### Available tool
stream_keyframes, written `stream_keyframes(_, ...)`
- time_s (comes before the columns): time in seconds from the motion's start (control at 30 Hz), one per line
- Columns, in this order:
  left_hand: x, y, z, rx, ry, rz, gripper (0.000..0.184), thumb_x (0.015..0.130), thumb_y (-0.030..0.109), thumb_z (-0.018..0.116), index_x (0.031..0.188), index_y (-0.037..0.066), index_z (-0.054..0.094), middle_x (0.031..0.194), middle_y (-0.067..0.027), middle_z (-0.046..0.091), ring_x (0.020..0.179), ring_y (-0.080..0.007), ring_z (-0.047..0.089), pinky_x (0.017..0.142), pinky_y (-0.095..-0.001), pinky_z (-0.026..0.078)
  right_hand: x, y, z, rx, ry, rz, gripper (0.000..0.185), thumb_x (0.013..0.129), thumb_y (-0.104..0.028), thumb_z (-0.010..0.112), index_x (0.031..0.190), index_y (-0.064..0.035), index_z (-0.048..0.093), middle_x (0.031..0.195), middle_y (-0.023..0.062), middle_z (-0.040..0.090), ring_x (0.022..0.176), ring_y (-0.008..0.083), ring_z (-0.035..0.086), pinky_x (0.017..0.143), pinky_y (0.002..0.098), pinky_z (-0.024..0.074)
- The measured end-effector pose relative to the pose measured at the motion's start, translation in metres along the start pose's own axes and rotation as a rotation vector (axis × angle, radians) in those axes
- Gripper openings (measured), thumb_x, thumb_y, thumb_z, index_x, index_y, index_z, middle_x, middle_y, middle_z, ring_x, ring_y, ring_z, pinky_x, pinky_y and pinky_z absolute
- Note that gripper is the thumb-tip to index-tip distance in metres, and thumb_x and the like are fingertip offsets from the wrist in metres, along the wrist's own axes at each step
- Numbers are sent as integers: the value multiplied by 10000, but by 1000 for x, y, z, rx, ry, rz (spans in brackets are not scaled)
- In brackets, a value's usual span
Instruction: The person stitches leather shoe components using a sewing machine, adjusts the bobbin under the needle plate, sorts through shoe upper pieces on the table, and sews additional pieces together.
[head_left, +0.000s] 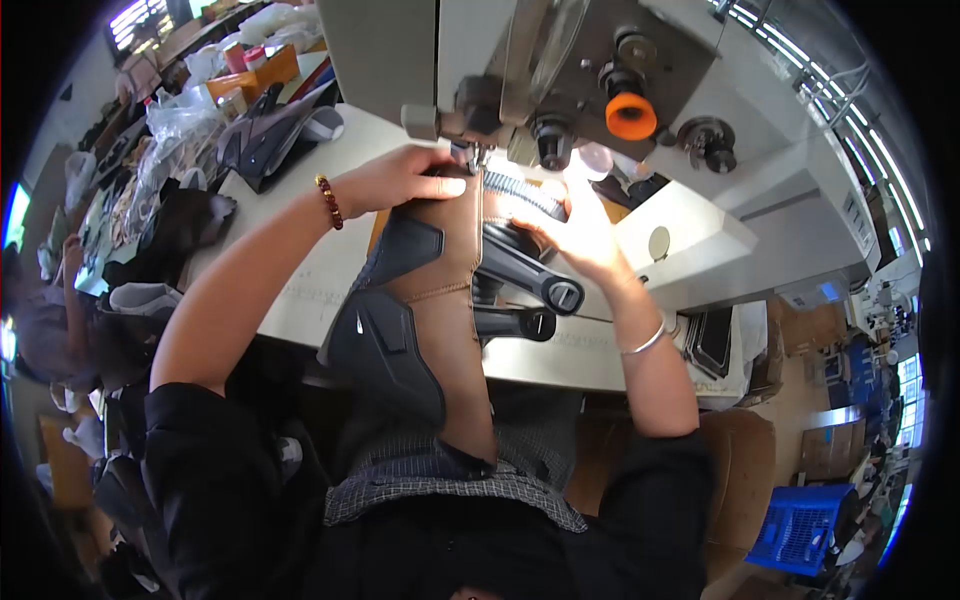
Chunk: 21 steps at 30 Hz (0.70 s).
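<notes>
A brown and black boot upper (pixel 447 340), with black moulded panels and black buckle straps (pixel 525 275), lies under the needle area of a sewing machine (pixel 478 152). Its lower end hangs over the table edge to my lap. My left hand (pixel 415 182) grips the upper's top left part, thumb stretched across the brown leather and other fingers partly hidden. On the other side, my right hand (pixel 582 232) holds the upper beside a ridged dark strip (pixel 522 190), thumb toward the seam; strong lamp light washes out its fingers.
The machine head with an orange-rimmed knob (pixel 630 115) overhangs the white worktable (pixel 300 285). Black boot pieces (pixel 270 140), plastic bags and an orange box (pixel 255 75) crowd the left. A dark tray (pixel 710 340) sits right; a blue crate (pixel 800 525) stands on the floor. Another person (pixel 60 320) is far left.
</notes>
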<state>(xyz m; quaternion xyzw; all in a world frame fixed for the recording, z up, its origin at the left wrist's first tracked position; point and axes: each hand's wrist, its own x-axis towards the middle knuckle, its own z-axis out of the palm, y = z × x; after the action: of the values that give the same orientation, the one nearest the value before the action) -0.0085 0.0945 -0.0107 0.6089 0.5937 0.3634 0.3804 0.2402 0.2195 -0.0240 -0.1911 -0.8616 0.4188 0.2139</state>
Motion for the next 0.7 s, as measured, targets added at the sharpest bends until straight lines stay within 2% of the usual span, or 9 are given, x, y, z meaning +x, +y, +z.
stream_keyframes(0.03,5,1,-1,-106,-85,20,292,940,247,626,1131,26,613,1106,18,625,1041,-62,521,966,-248,400,-1,-5,3,-239,94,-42,401,855,-188,746,1173,-12,576,952,84,644,888,179,620,819,308,510)
stream_keyframes(0.1,8,-6,-2,-199,-73,75,238,947,215,609,1100,32,617,1063,28,615,1015,-49,514,948,-241,403,0,-5,11,-129,147,-405,408,830,-113,727,1220,-22,647,1191,108,678,1061,261,648,951,338,489)
stream_keyframes(0.17,10,-11,0,-276,-49,24,187,930,168,627,1059,34,626,1035,28,616,970,-46,523,909,-235,419,1,2,12,-117,151,-403,316,838,-75,707,1149,-21,690,1160,128,696,1039,248,667,949,334,494)
stream_keyframes(0.27,12,-19,4,-317,20,147,171,911,137,653,1046,32,636,988,26,627,962,-50,531,889,-244,431,-3,-8,11,-233,200,-382,296,837,-62,703,1131,-30,708,1080,147,717,918,251,699,850,318,529)
stream_keyframes(0.33,11,-14,4,-218,76,142,164,907,132,657,1033,30,641,968,16,634,957,-64,542,892,-245,432,-1,-6,11,-294,229,-401,295,838,-90,713,1128,-40,715,988,138,723,816,235,690,763,305,532)
stream_keyframes(0.43,11,-8,1,-55,135,201,191,896,121,667,1063,29,661,990,-11,665,968,-92,568,895,-266,450,1,-9,6,-330,165,-277,291,836,-107,720,1123,-57,723,893,115,714,716,224,664,674,308,522)
stream_keyframes(0.47,12,-11,0,-51,137,201,205,895,119,667,1080,30,663,1002,-14,671,973,-94,572,895,-271,455,5,-3,10,-273,261,-404,278,829,-104,737,1103,-56,732,821,99,695,634,208,628,587,317,496)
stream_keyframes(0.53,13,-13,-2,-83,107,146,253,896,111,666,1137,35,660,1067,-30,680,1004,-115,591,905,-295,470,4,1,10,-407,272,-499,274,826,-97,747,1095,-49,734,821,104,695,624,204,622,560,319,485)
stream_keyframes(0.7,13,-9,-1,-1,175,292,286,890,80,664,1169,26,643,1136,-54,672,1031,-144,602,919,-311,472,7,8,10,-479,322,-597,192,781,-61,790,961,-21,738,792,96,668,629,228,620,525,312,460)
